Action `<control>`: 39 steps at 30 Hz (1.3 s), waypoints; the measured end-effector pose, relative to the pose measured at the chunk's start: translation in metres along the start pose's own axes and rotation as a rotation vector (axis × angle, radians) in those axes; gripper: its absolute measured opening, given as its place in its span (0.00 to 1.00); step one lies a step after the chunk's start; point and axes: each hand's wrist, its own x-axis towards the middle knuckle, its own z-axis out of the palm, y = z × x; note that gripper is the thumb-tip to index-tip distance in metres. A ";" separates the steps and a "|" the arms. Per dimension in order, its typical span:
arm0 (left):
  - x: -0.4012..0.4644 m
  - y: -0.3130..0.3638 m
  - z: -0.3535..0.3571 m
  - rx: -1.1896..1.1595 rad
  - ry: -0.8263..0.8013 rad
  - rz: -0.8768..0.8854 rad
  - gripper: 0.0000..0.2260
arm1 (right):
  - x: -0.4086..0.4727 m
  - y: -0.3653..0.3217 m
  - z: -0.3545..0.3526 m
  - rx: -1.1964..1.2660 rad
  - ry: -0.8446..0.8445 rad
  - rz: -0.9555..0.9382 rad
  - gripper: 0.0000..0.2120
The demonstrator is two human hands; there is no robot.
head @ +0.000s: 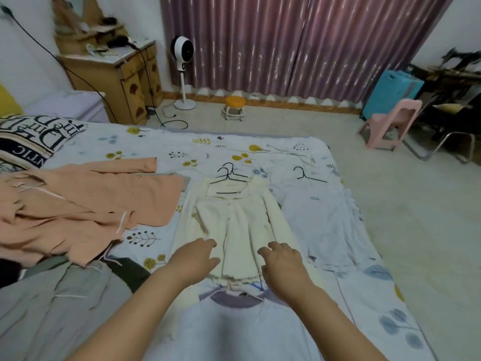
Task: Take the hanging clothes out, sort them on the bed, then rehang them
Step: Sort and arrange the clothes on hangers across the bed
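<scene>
- Cream knit, that is the cardigan (234, 225) spread flat in the middle of the bed (307, 149), buttons up, with black wire hangers (230, 179) lying at its neckline.
- The left hand (194, 259) reaches over the cardigan's lower left edge, fingers loosely curled and holding nothing that I can make out; whether it touches the knit I cannot tell.
- The right hand (282, 261) is over the lower right edge, fingers bent downward and relaxed, gripping nothing.
- Just right of the cardigan lies a pale lilac T-shirt (322, 220), another black hanger (308, 175) above its collar.
- Nearest the person, below the cardigan's hem, a light top with a grey-purple collar (234, 321) lies on a pinkish hanger.
- To the left, peach garments (86, 204) are piled, partly over grey clothes (52, 303).
- A lettered pillow (31, 139) sits at the bed's far left.
- Beyond the bed: a white pedestal fan (183, 52), an orange stool (235, 105), a pink plastic chair (390, 123) and mauve curtains (299, 40).
</scene>
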 end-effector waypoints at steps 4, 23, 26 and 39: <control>-0.087 0.014 0.015 -0.075 0.080 -0.035 0.22 | -0.078 -0.027 -0.011 0.117 0.026 0.031 0.21; -0.370 -0.065 0.070 -0.467 0.567 -0.444 0.20 | -0.246 -0.188 0.000 0.464 -0.019 -0.167 0.23; -0.381 -0.087 0.074 -0.502 0.592 -0.498 0.19 | -0.241 -0.205 0.002 0.451 -0.049 -0.168 0.24; -0.380 -0.263 0.044 -0.643 0.476 -0.482 0.19 | -0.160 -0.363 0.026 0.449 -0.132 -0.075 0.24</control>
